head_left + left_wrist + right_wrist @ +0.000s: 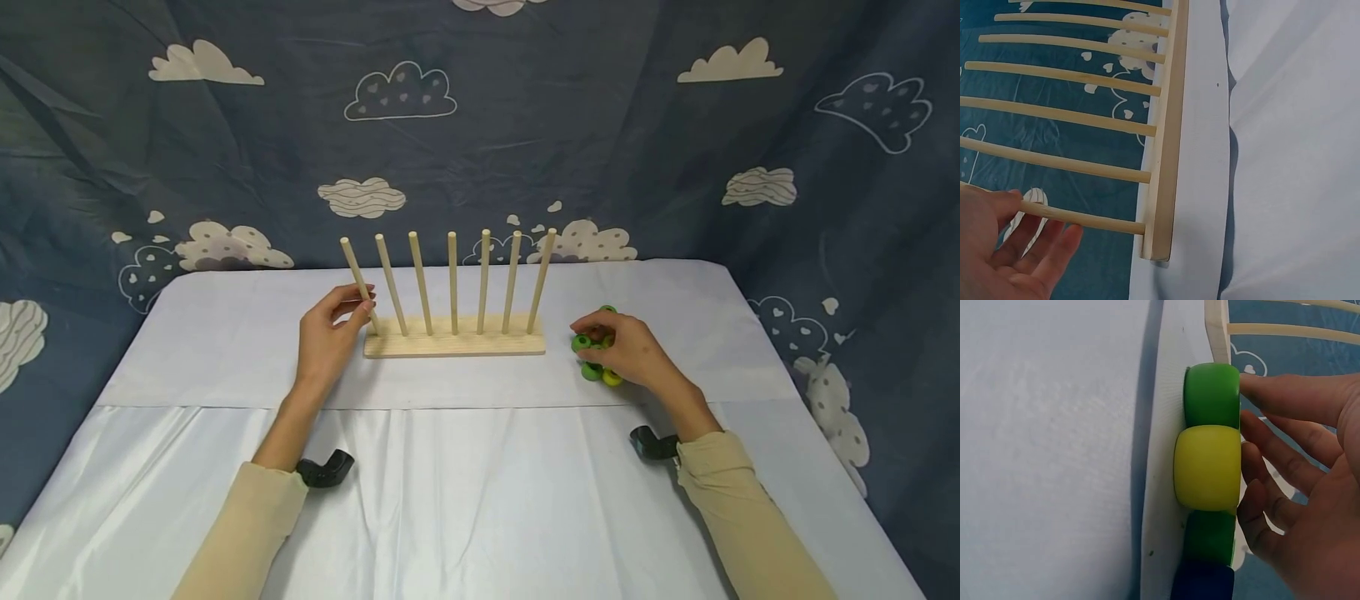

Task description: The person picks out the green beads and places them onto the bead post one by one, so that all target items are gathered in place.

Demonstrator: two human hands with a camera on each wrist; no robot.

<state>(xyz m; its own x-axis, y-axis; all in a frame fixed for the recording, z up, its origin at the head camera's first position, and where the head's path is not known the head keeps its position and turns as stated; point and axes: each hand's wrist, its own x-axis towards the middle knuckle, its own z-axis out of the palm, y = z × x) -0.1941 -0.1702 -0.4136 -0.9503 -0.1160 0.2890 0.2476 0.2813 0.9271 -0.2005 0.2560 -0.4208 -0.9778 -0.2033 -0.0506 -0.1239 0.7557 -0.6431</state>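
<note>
In the head view, a pale wooden rack with several upright pegs stands near the back of the table. My left hand holds its leftmost peg between thumb and fingers. To the right of the rack lies a small cluster of beads, with my right hand over it, thumb and fingers spread apart. A green bead, a yellow bead, another green bead and a dark blue bead show in the right wrist view. The hand partly hides the cluster in the head view.
White cloth covers the table, with a seam running across it in front of the rack. Behind hangs a dark blue curtain with cloud prints. Black wrist devices sit at both sleeve cuffs.
</note>
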